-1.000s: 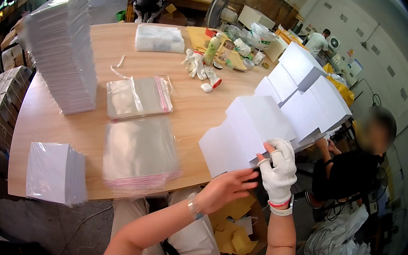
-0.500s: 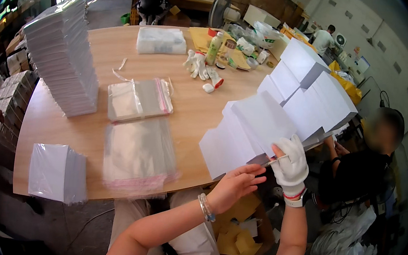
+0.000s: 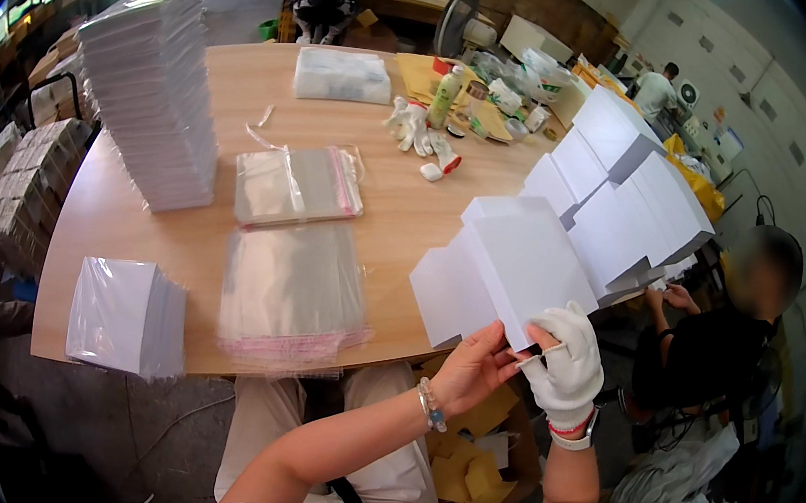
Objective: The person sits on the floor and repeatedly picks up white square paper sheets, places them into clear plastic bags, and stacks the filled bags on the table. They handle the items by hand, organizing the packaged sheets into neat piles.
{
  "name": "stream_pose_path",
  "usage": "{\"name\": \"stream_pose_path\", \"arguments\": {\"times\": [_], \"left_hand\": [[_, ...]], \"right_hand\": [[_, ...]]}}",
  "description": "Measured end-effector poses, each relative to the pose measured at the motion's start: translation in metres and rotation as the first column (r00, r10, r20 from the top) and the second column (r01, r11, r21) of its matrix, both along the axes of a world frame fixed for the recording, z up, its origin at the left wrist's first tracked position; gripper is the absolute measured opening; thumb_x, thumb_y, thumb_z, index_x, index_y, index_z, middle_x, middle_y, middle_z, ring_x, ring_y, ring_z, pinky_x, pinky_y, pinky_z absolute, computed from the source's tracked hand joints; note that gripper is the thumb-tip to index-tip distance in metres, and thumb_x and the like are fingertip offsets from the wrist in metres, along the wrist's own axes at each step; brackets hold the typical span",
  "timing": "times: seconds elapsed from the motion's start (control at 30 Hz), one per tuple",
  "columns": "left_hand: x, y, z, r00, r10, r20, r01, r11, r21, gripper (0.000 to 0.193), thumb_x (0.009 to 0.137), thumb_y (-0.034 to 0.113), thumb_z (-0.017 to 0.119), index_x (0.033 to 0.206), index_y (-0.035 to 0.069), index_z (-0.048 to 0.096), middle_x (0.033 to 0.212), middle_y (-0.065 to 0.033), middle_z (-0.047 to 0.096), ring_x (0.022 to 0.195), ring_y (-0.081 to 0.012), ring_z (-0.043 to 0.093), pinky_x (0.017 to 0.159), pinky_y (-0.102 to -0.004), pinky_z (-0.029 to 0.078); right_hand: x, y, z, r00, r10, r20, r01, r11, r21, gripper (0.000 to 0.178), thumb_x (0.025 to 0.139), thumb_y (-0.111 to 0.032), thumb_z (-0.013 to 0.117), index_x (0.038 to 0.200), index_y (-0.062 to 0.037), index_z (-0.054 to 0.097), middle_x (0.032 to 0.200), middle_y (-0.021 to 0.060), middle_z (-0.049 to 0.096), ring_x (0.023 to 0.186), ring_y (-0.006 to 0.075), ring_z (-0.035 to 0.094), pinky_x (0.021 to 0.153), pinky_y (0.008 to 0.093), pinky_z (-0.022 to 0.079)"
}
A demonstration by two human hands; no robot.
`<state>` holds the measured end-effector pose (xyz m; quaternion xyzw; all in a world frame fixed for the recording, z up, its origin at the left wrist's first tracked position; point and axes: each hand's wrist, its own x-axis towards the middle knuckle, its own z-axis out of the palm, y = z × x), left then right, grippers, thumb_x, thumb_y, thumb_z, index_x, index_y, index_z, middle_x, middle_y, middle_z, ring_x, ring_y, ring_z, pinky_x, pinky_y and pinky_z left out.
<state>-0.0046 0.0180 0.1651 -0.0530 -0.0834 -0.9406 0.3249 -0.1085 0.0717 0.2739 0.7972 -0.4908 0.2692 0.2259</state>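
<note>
A stack of white paper [image 3: 531,261] lies at the table's right front, its near end reaching the edge. My bare left hand [image 3: 471,371] wears a beaded bracelet and has its thumb and fingers closed at the stack's near lower corner. Beside it, my right hand [image 3: 567,368], in a white glove with bare thumb tip showing, grips the right side of that same end. Both hands nearly touch at the corner. A lower white paper stack [image 3: 450,292] adjoins on the left. Clear plastic bags [image 3: 295,284] with pink edges lie in two piles left of my hands.
A tall white stack [image 3: 156,104] stands at the table's left, a wrapped block [image 3: 113,313] nearer. More paper stacks [image 3: 642,204] rise on the right. Gloves [image 3: 412,128] and a bottle [image 3: 445,97] sit farther back. A person [image 3: 721,337] sits at right; a carton [image 3: 497,471] is below.
My left hand has moved in from just off the stack and closed at its near corner. My right hand has shifted slightly lower along the stack's end. The whole view has shifted a little.
</note>
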Motion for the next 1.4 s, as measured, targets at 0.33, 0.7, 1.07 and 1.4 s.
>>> {"name": "stream_pose_path", "arguments": {"times": [0.33,0.7,1.07,1.4], "left_hand": [[-0.003,-0.005,0.001,0.964,0.196,0.182,-0.169,0.973,-0.155,0.025,0.092,0.022,0.048,0.107,0.003,0.054,0.099,-0.0041,0.060,0.081,-0.0140,0.059,0.074,-0.0263,0.050],[0.017,-0.042,-0.002,0.183,0.973,-0.139,-0.253,-0.090,-0.963,0.014,0.077,-0.004,0.055,0.090,0.002,0.056,0.080,-0.0104,0.056,0.069,-0.0256,0.057,0.059,-0.0307,0.046],[0.095,0.009,-0.111,0.379,0.914,0.141,0.425,-0.037,-0.904,0.038,0.081,0.011,0.055,0.118,0.006,0.047,0.116,-0.0146,0.051,0.100,-0.0325,0.053,0.085,-0.0385,0.045],[0.243,-0.106,-0.117,-0.148,0.980,-0.130,0.961,0.112,-0.251,0.018,0.073,0.009,0.053,0.089,0.002,0.058,0.085,-0.0142,0.055,0.082,-0.0285,0.055,0.072,-0.0382,0.047]], "right_hand": [[-0.013,0.016,-0.027,0.949,0.088,0.304,-0.020,0.975,-0.220,0.033,0.075,-0.019,0.069,0.100,-0.0021,0.055,0.093,0.0125,0.058,0.088,0.0267,0.056,0.078,0.0356,0.045],[-0.020,-0.005,-0.020,-0.331,-0.551,0.766,-0.439,0.809,0.391,0.047,0.086,-0.047,0.050,0.112,-0.0085,0.048,0.091,0.0094,0.060,0.073,0.0200,0.059,0.048,0.0271,0.041],[-0.004,0.054,-0.057,0.200,-0.110,0.974,-0.183,0.972,0.147,0.059,0.087,-0.037,0.048,0.128,0.0029,0.033,0.122,0.0124,0.045,0.108,0.0219,0.049,0.091,0.0346,0.040],[0.070,0.022,-0.145,0.256,-0.366,0.895,-0.606,0.661,0.443,0.053,0.086,-0.036,0.049,0.119,0.0053,0.043,0.106,0.0098,0.055,0.095,0.0173,0.052,0.084,0.0280,0.040]]}}
